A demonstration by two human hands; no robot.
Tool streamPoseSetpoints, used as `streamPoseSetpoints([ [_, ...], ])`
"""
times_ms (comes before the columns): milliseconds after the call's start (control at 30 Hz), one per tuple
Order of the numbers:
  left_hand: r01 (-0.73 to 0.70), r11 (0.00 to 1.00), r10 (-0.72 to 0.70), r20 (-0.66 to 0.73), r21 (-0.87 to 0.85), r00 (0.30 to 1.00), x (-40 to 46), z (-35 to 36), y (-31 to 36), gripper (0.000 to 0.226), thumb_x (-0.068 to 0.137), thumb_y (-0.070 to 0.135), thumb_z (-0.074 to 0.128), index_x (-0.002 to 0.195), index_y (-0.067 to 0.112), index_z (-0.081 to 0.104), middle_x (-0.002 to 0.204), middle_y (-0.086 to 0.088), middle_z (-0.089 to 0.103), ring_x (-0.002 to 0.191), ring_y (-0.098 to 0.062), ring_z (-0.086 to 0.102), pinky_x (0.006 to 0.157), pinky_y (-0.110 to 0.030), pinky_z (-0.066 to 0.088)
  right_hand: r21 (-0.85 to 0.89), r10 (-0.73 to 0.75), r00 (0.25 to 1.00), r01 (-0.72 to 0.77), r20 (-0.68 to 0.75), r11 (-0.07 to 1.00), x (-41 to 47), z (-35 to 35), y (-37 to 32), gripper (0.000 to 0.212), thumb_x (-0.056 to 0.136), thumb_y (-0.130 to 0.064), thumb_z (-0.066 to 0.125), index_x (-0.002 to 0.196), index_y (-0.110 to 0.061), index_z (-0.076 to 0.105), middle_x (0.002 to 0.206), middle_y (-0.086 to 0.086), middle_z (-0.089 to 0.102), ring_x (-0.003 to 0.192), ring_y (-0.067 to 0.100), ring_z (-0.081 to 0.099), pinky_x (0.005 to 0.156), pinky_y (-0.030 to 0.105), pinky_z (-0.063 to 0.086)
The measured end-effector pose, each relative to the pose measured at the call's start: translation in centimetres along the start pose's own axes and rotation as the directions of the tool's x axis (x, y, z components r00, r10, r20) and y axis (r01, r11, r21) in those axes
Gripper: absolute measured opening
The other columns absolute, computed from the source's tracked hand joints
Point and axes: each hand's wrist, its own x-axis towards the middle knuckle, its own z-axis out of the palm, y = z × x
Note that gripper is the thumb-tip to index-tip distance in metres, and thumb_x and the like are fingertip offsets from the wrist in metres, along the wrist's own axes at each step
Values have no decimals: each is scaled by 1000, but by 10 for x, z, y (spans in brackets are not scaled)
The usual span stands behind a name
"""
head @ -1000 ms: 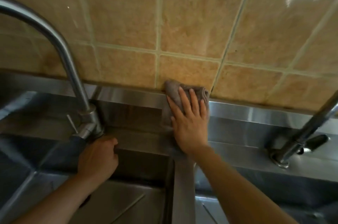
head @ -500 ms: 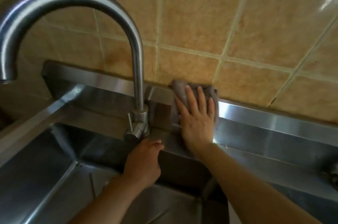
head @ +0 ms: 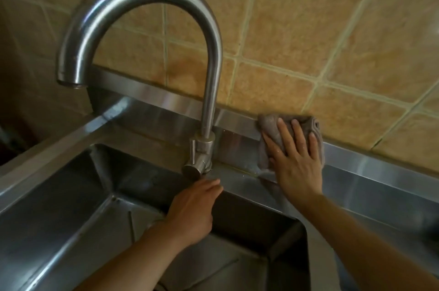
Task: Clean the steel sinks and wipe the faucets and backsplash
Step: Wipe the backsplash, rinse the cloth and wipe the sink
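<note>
The steel sink (head: pixel 78 214) fills the near left of my view, its deep basin sloping down beneath my forearms; its flat rear ledge runs left to right along the far side, and behind that rises the low steel backsplash (head: pixel 370 167), which meets the tan tiled wall (head: pixel 308 29). The faucet (head: pixel 209 91) stands upright on the ledge at the far edge of the basin, its gooseneck arching up and over to the left, the spout mouth pointing down above the far left corner; its short lever sticks out toward me at the base. My right hand (head: pixel 294 162) lies flat with fingers spread and straight, pressing a grey cloth (head: pixel 269 129) against the backsplash just right of the faucet; the cloth's upper edge reaches the seam where steel meets tile, and its lower part hangs down to the ledge. My left hand (head: pixel 192 212) rests on the front lip of the ledge just below the faucet base, fingers loosely bent over the rim and holding nothing, fingertips pointing right toward the cloth; the two hands sit near each other but apart.
</note>
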Motion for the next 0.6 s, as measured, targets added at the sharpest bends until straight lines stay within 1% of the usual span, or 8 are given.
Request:
streamPoseSetpoints([
  [67,-14,999,15,21,-35,1000,-5,-1,-5,71,91,2,45,150,33,19,157,20,8,143,0,4,114,-21,8,13,-48,999,48,-17,999,22,0,-27,78,77,-33,71,144,-30,32,157,2,19,143,33,17,115,49,4],
  [133,-34,999,35,32,-40,999,-5,-2,-8,73,91,1,44,150,33,18,157,21,7,143,1,4,110,-15,5,38,-120,993,120,5,992,47,-4,-57,58,85,-33,44,143,-30,40,157,3,23,144,32,18,114,50,6],
  [200,-29,999,30,25,-35,999,-5,-3,-10,73,91,0,45,150,33,19,157,20,9,143,1,6,108,-14,7,28,-180,981,179,69,984,63,-6,-78,60,87,-34,26,146,-28,35,159,2,16,146,30,10,115,50,-3],
  [267,-4,999,4,12,-38,1000,-3,-3,-9,72,91,0,45,150,34,21,157,20,11,143,1,8,111,-16,10,-14,-234,968,237,90,972,67,-3,-83,62,88,-34,19,150,-26,23,161,1,7,147,28,2,115,49,-10],
  [333,15,999,-15,3,-45,1000,-3,-4,-4,71,91,0,45,149,34,23,156,21,13,143,1,9,113,-19,12,-57,-299,953,302,57,952,61,0,-68,64,88,-33,20,151,-24,20,160,1,11,147,26,8,115,48,-5],
  [433,39,997,-39,4,-60,999,-3,-5,-1,70,90,0,46,148,35,26,155,22,15,142,1,11,115,-26,16,-126,-414,908,418,62,900,30,10,-23,75,84,-36,43,152,-24,13,160,-2,10,146,25,11,116,46,0],
  [533,53,996,-53,-1,-77,999,-1,-6,-3,69,89,2,48,146,36,29,154,23,19,141,1,16,114,-24,17,-151,-473,881,470,15,870,-11,14,22,74,87,-34,38,153,-23,7,160,-3,6,147,23,2,116,43,-1],
  [600,51,996,-51,-1,-74,999,1,-7,-5,69,88,2,48,146,36,32,153,23,21,141,1,18,114,-24,19,-180,-499,866,496,33,849,-16,14,29,73,85,-37,41,152,-22,15,161,-3,-2,147,21,-7,117,42,-6],
])
